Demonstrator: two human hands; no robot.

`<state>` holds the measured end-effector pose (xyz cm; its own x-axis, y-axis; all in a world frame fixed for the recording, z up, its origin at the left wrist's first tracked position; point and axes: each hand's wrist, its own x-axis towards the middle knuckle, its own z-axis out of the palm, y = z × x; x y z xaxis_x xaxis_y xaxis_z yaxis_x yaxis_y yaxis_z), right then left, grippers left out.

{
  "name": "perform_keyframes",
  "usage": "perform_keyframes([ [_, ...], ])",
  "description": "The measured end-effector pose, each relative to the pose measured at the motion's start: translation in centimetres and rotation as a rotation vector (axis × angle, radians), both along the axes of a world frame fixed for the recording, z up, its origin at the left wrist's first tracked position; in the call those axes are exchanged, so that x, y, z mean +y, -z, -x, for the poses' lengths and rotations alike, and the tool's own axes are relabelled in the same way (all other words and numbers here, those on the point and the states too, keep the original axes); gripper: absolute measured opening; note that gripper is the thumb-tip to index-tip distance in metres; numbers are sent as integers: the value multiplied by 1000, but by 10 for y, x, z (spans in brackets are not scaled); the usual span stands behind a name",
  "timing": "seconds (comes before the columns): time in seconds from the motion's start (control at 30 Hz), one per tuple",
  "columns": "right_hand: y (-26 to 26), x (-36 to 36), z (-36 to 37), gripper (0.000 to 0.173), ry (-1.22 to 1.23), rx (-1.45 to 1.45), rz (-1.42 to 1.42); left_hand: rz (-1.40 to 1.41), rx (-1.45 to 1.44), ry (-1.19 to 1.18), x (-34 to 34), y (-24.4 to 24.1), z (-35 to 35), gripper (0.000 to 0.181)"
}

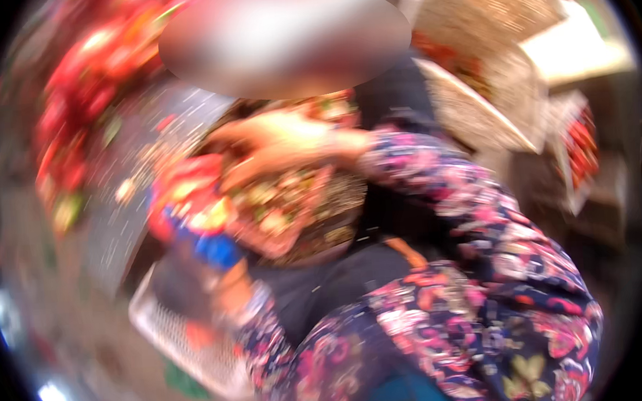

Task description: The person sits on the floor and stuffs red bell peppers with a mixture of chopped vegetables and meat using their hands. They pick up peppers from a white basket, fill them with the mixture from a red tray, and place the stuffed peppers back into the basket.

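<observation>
Motion blur covers much of the scene. My left hand, with blue covering around it, is at the left of a small pinkish basket. Bright red and yellow shapes lie at its fingers; whether they are peppers or part of a glove, I cannot tell. Bare and bent at the fingers, my right hand reaches across the far side of the basket, its fingertips close to the red shapes. Pale and greenish chopped pieces fill the basket, which sits on a brown surface in front of my lap.
Red peppers are heaped at the far left beside a grey board strewn with pale bits. A white plastic basket stands at lower left. At right are an open sack and a bag with red produce. Another person sits opposite, blurred out.
</observation>
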<state>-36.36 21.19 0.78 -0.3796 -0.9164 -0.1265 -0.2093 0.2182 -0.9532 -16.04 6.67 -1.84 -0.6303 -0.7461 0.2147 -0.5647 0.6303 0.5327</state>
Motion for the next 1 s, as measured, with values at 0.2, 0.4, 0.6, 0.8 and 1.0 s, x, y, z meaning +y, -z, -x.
perform_keyframes([
  [0.2,13,-18,-14,48,156,88,225,332,428,252,-30,7,26,33],
  [0.4,37,-29,-26,26,102,407,-34,1177,113,89,-160,32,45,65],
  [0.6,35,-26,-22,20,124,477,-95,1282,-157,186,-168,64,50,65],
  [0.8,27,-29,-19,30,101,448,-220,303,-94,54,-152,30,49,61],
  [1.0,16,7,-11,76,131,53,61,-715,228,275,-32,31,38,29],
])
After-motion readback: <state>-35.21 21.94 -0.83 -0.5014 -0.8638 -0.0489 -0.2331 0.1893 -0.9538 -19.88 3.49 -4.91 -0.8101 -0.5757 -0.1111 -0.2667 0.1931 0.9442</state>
